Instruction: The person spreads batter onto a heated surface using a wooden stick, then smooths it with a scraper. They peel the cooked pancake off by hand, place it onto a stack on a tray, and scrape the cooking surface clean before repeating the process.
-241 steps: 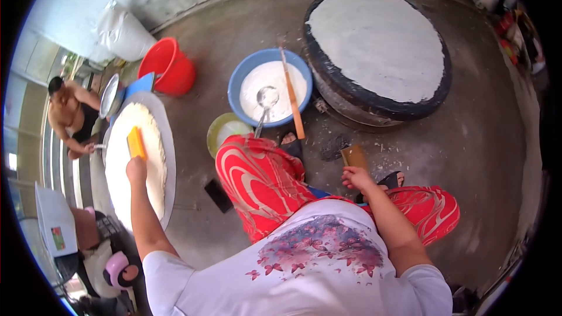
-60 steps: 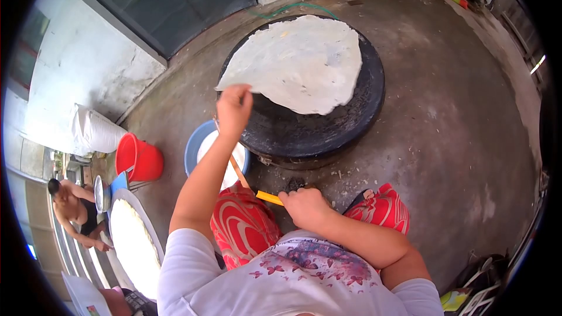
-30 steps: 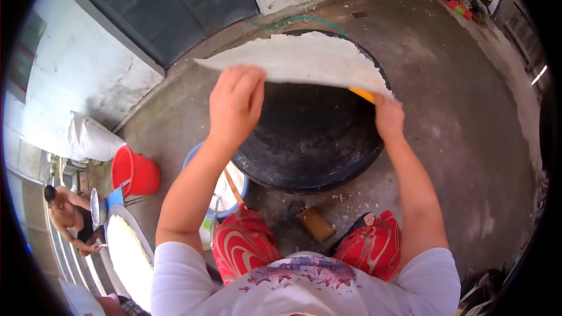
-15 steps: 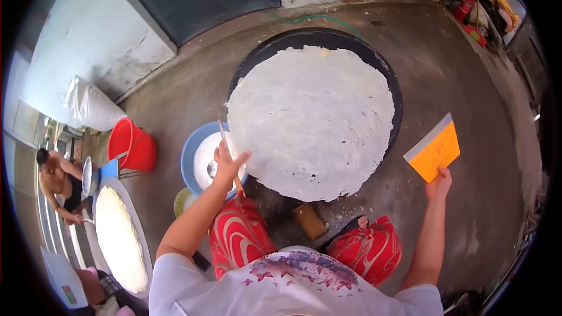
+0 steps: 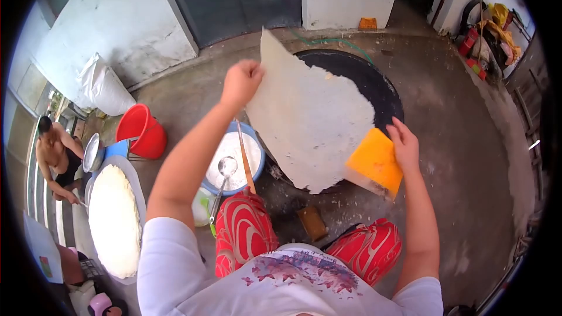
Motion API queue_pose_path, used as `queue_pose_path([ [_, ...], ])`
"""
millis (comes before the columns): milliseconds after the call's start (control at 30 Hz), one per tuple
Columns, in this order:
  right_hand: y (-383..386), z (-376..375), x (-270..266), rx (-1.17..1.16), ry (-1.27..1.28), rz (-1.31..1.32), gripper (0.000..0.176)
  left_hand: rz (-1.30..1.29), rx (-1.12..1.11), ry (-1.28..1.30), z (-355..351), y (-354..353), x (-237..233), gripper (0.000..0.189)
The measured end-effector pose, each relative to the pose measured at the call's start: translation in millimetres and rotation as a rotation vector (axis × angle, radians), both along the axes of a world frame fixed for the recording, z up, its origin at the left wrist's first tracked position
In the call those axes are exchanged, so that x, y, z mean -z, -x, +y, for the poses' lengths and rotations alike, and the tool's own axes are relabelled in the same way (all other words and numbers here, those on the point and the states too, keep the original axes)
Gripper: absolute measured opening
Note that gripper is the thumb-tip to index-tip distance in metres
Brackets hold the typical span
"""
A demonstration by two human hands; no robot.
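Observation:
My left hand (image 5: 241, 85) is pinched on the edge of a large thin white pancake (image 5: 310, 120), raised at its far left corner. The rest of the pancake lies over a round black griddle (image 5: 380, 90), whose right side is bare. In my right hand (image 5: 404, 145) is a yellow scraper (image 5: 374, 161), its blade tilted down near the pancake's lower right edge. Close by my left forearm, a blue basin (image 5: 261, 164) holds white batter, with a metal ladle (image 5: 228, 167) and a wooden stick (image 5: 244, 155) across it.
A red bucket (image 5: 143, 131) and a white sack (image 5: 105, 88) stand at left. Beyond a stack of pale round sheets (image 5: 114, 222), another person (image 5: 55, 158) sits working. A brown block (image 5: 312, 224) lies between my feet. A green hose (image 5: 336, 41) runs behind the griddle.
My left hand has moved up and taken hold of the pancake, lifting its left edge and pulling it off the griddle's right side. My right hand has brought the scraper left to the pancake.

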State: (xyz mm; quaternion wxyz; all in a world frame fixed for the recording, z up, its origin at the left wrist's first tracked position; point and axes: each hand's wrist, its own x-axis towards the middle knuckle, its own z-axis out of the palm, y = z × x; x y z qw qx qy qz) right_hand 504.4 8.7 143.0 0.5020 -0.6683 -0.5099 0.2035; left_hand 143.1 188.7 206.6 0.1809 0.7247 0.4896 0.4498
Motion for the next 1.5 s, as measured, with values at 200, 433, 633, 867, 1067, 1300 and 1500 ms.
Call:
queue_pose_path([
  [200, 68, 57, -70, -0.058, -0.219, -0.323, 0.055, 0.234, 0.189, -0.281, -78, 45, -146, 0.007],
  [433, 133, 127, -141, 0.011, -0.504, -0.342, 0.055, 0.177, 0.177, -0.474, -129, 143, -165, 0.008],
  [633, 219, 135, -187, -0.354, -0.268, -0.497, 0.017, 0.213, -0.223, -0.411, -96, 253, -122, 0.008],
  [867, 383, 72, -249, -0.602, -0.757, -0.489, 0.013, -0.232, -0.496, -0.332, -168, 436, -152, 0.019],
  [1067, 508, -6, -161, -1.089, -0.798, -0.15, 0.022, 0.027, -0.902, -0.59, -395, 473, -115, 0.029],
  [1300, 584, -55, -31, -1.308, -0.329, -0.403, 0.027, 0.327, -1.217, -0.256, -538, 480, 71, 0.022],
  [1500, 566, -21, -14, -1.23, -0.501, -0.276, 0.032, 0.348, -1.397, -0.047, -561, 507, 145, 0.019],
])
